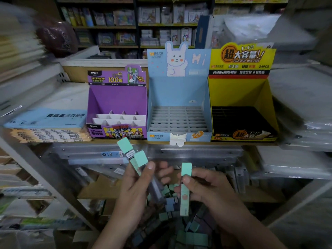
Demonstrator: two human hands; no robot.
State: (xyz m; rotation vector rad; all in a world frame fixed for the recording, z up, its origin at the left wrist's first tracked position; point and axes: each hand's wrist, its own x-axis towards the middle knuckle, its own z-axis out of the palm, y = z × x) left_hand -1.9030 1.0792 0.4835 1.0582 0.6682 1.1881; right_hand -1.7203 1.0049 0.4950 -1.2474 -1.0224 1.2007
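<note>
Since the blue box [179, 94] on the shelf [233, 143] has empty slots, the left hand [136, 187] curls its fingers [150, 167] round what look like two green-capped tubes [133, 157], and the right hand [206, 187] pinches a third tube [185, 196], all cap-up just below it, probably ready for slotting.

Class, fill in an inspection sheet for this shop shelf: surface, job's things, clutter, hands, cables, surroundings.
Surface: wooden shelf carrying a purple box, a blue box and a yellow box, open, side by side.
Job's things: two green-capped cases in the left hand; a third case upright in the right hand. The blue box's slots look empty.
Clutter: pile of loose cases below the hands; paper packs stacked left of the purple box.
Hands: both grip cases, below the shelf edge.
Cables: nothing seen.
Surroundings: blurred shop shelves of stationery behind.
</note>
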